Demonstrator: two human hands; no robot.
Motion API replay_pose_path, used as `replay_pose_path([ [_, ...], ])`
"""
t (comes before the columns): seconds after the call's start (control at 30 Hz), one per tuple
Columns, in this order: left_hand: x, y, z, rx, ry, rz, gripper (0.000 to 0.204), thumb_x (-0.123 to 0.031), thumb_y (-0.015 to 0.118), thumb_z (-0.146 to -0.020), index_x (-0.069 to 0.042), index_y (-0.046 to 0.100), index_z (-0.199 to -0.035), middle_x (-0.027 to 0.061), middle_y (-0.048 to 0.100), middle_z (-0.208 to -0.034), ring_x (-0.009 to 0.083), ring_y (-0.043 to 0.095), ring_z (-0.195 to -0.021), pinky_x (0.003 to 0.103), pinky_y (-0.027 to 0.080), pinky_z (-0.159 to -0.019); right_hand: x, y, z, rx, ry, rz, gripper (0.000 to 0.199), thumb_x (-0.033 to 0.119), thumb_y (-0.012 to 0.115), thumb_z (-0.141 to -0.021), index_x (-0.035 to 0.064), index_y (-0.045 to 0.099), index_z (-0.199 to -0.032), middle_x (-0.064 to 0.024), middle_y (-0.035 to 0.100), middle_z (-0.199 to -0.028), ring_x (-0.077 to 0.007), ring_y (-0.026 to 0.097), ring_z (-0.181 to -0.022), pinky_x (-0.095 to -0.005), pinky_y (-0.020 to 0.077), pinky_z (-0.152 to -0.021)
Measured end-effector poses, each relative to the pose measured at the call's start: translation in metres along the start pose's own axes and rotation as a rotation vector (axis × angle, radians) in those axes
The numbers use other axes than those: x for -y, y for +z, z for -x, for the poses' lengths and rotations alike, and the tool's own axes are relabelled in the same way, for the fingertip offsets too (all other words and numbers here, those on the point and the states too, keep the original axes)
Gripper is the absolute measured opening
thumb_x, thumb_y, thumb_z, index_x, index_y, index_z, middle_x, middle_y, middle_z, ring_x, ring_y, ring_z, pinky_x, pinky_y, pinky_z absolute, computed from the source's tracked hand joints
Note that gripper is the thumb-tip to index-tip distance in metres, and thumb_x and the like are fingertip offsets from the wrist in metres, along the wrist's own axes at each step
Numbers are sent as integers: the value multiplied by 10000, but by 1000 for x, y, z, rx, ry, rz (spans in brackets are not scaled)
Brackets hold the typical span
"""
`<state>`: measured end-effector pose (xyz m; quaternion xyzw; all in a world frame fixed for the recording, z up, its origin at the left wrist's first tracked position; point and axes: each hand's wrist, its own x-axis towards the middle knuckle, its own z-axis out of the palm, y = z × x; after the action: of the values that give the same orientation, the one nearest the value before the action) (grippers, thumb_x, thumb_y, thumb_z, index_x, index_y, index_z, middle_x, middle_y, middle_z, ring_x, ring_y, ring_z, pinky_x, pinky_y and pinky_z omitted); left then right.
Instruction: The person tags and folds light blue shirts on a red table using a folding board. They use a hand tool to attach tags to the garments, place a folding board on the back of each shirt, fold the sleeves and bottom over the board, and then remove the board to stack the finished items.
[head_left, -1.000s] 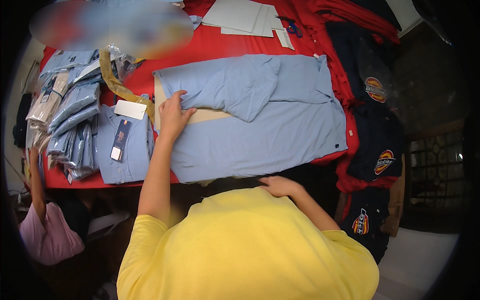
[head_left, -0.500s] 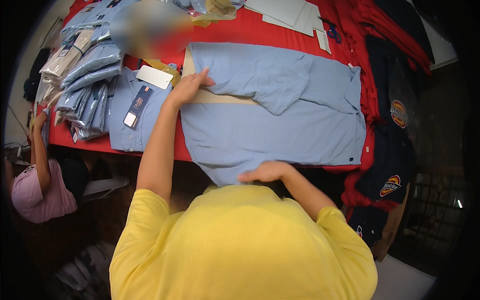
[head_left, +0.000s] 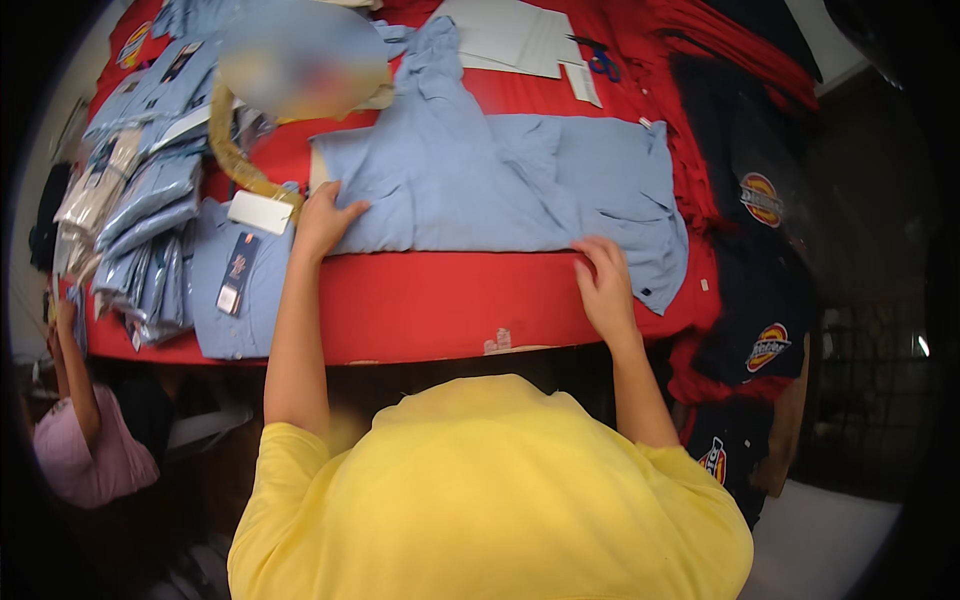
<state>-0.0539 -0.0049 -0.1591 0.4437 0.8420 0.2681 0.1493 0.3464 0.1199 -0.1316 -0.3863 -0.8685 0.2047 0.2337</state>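
Observation:
A light blue shirt (head_left: 450, 200) lies partly folded on the red-covered table (head_left: 420, 305), with one sleeve (head_left: 440, 75) stretching away toward the far side. A sliver of beige board (head_left: 319, 170) shows at its left edge. My left hand (head_left: 328, 218) rests at the shirt's near left corner, thumb apart from the fingers, gripping nothing that I can see. At the near fold on the right, my right hand (head_left: 604, 285) touches the cloth with fingers stretched out. The shirt's right end (head_left: 650, 270) lies loose and wrinkled beside it.
On the left lie a folded blue shirt (head_left: 212, 320) with a dark tag (head_left: 238, 272), a white card (head_left: 260, 212) and stacked bagged garments (head_left: 150, 215). White sheets (head_left: 510, 40) and blue-handled scissors (head_left: 603, 62) lie at the back. Dark garments (head_left: 765, 270) hang right. Another person (head_left: 95, 445) works at far left.
The shirt's near side has been folded over away from me, and its sleeve now extends to the far side. My right hand has moved forward onto the fold; the left has shifted left.

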Motion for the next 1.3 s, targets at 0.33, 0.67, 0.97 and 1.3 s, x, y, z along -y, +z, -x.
replay_pose_path([
  [0.33,-16,54,-14,-500,285,-151,296,-160,652,-853,11,562,-1078,188,579,-1050,381,526,-993,438,442,-830,-134,-33,63,-352,365,449,264,121,569,-854,77,596,-1112,-118,586,-1087,-324,490,-1103,-465,376,-922],
  [0.67,10,51,-27,-621,64,-98,239,-109,555,-914,-3,525,-1126,237,630,-965,442,602,-892,478,472,-725,-162,-44,-188,-395,255,25,162,118,512,-949,72,589,-1084,-218,646,-924,-389,643,-888,-416,496,-763],
  [0.97,9,43,-27,-585,-1,-65,154,-122,606,-892,-19,578,-1003,213,648,-830,408,627,-763,436,469,-650,-214,-18,-233,-289,428,406,210,197,457,-962,50,553,-1079,-188,569,-1105,-394,584,-1008,-510,480,-801],
  [1.3,8,45,-40,-570,-27,-275,172,-207,605,-894,-44,577,-939,194,643,-837,424,611,-778,479,463,-655,-166,25,-151,-187,-242,488,457,334,581,-902,87,542,-1284,-138,464,-1390,-375,420,-1266,-541,298,-1063],
])
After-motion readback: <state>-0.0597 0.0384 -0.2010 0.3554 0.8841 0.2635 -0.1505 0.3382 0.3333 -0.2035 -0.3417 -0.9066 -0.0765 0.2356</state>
